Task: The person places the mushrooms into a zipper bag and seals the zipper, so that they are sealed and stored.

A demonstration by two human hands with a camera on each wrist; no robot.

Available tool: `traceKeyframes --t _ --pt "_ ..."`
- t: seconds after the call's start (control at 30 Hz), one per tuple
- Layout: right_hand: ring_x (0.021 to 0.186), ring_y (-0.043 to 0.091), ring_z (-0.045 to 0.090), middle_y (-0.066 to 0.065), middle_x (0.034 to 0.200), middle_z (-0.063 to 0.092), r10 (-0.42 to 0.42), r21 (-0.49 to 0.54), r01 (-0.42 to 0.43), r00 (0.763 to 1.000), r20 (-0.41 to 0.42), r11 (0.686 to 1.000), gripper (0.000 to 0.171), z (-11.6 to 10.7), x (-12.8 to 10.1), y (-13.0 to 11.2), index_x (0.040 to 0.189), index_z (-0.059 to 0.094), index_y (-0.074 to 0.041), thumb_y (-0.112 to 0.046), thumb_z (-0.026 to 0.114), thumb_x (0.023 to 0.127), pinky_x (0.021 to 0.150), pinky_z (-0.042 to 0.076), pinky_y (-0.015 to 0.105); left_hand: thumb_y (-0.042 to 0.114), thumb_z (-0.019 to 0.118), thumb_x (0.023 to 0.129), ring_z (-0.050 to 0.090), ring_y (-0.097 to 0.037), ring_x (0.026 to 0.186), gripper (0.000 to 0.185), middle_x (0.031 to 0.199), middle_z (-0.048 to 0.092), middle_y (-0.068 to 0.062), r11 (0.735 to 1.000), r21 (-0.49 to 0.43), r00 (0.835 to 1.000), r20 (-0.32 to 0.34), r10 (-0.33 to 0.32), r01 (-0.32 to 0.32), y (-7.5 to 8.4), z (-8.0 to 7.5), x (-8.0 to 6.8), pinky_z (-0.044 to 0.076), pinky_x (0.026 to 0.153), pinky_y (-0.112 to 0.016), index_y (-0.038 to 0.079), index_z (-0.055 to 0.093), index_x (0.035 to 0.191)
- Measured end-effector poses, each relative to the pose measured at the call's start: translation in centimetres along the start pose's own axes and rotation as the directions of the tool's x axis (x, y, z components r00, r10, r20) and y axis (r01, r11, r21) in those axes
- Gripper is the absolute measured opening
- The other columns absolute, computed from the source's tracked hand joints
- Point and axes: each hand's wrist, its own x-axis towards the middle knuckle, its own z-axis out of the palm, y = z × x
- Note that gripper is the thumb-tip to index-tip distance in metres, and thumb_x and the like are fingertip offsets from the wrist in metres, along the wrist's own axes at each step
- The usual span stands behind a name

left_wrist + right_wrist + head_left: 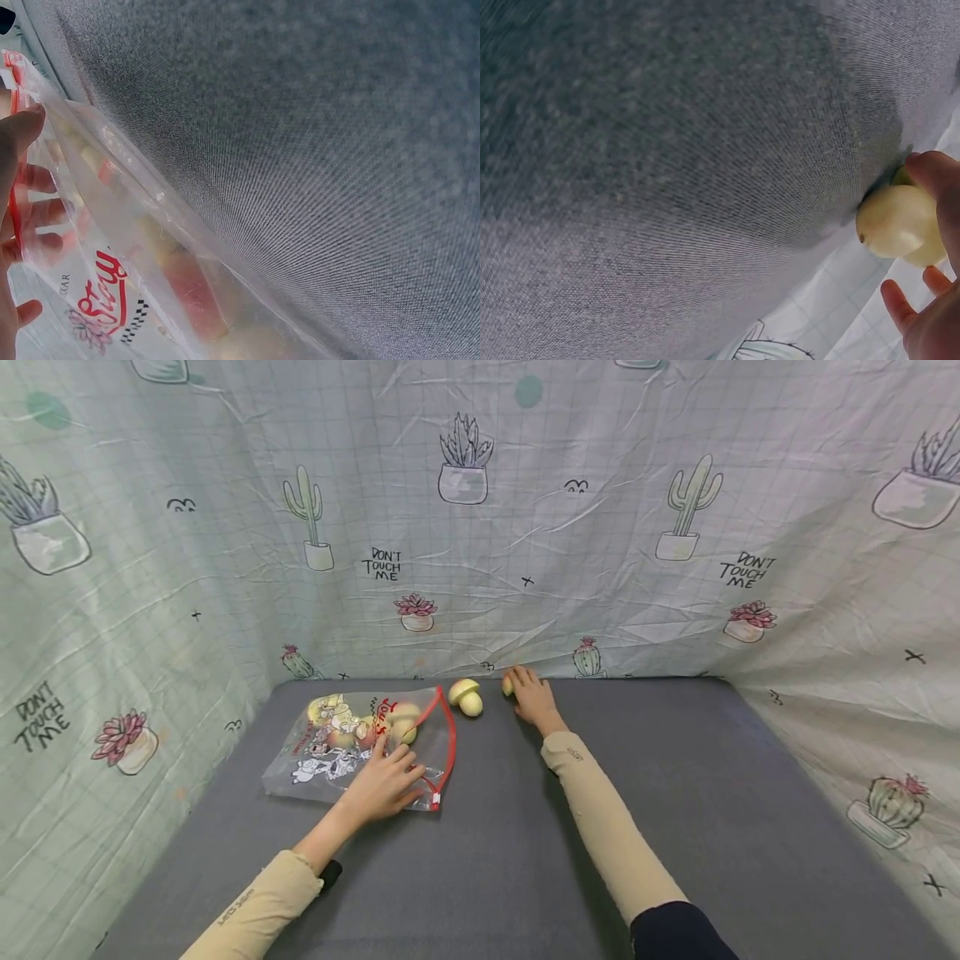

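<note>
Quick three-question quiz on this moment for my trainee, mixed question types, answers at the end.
1. True or false: the left hand rests on the clear printed bag.
2. What does the right hand touch? A) a pale yellow round piece B) a spoon C) a cup
3. What lies loose on the grey mat between bag and right hand?

Key: 1 true. 2 A. 3 a toy mushroom.
</note>
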Motion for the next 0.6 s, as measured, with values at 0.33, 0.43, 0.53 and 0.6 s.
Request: traceKeyframes --t 0.33,0.43,0.53,0.6 --pt "0.122 0.037 0.034 0.018 0.138 0.026 0.015 0.074 -0.012 0.999 -0.047 0.997 0.064 0.4 -0.3 0.7 0.136 0.030 -0.018 -0.018 0.063 0.081 0.091 0.038 0.050 0.042 0.065 0.074 0.051 -0.021 0.088 0.027 0.084 0.055 -0.001 1.000 0.012 1.000 -0.001 0.005 -0.005 0.1 0.1 0.0 0.034 0.091 -0.057 0.019 0.055 0.085" --pt "0.115 0.039 0.041 0.017 0.137 0.026 0.018 0.080 -0.014 0.999 -0.048 0.997 0.065 0.6 -0.5 0.9 0.136 0.030 -0.020 -0.016 0.063 0.081 0.088 0.039 0.050 0.041 0.065 0.074 0.051 -0.021 0.088 0.027 0.084 0.055 -0.001 1.000 0.008 1.000 0.002 0.004 -0.004 0.1 0.2 0.0 0.033 0.090 -0.057 0.019 0.055 0.086" --pt "0.106 0.039 0.046 0.016 0.137 0.026 0.026 0.090 -0.022 0.999 -0.045 0.996 0.064 0.7 -0.6 1.1 0.135 0.030 -0.021 -0.013 0.063 0.081 0.085 0.040 0.050 0.041 0.066 0.074 0.050 -0.021 0.088 0.027 0.084 0.055 -0.001 1.000 0.005 1.000 0.003 0.004 -0.004 0.2 0.2 0.0 0.033 0.090 -0.057 0.019 0.056 0.086" --pt "0.103 0.039 0.048 0.015 0.138 0.026 0.034 0.118 -0.030 0.999 -0.040 0.993 0.064 0.9 -0.6 1.3 0.135 0.030 -0.022 -0.009 0.061 0.081 0.085 0.040 0.050 0.041 0.066 0.074 0.050 -0.021 0.088 0.027 0.084 0.054 -0.001 1.000 0.004 1.000 0.002 0.004 -0.004 0.2 0.2 0.0 0.033 0.090 -0.057 0.019 0.055 0.086"
